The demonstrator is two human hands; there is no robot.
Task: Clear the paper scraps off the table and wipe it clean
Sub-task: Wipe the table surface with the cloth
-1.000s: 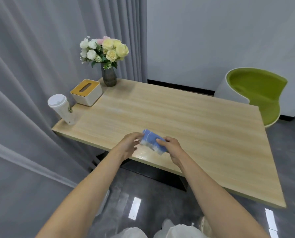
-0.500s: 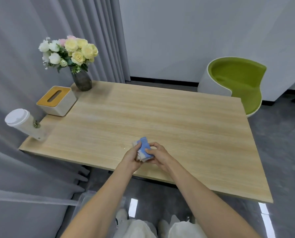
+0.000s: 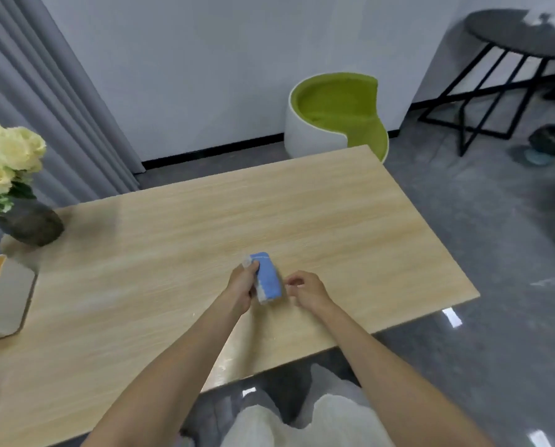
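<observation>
A folded blue cloth with a pale underside is held just above the light wooden table, near its front edge. My left hand is shut on the cloth's left side. My right hand hovers a little to the right of the cloth, apart from it, with fingers loosely curled and nothing in them. No paper scraps show on the tabletop.
A dark vase of pale yellow flowers and a white tissue box with an orange top stand at the table's left. A green and white chair stands behind the table; a black round side table and a dark bin are at the right.
My right hand has let go of the cloth and moved off to the right; my left hand alone holds it. The view has swung right, so the paper cup is out of frame.
</observation>
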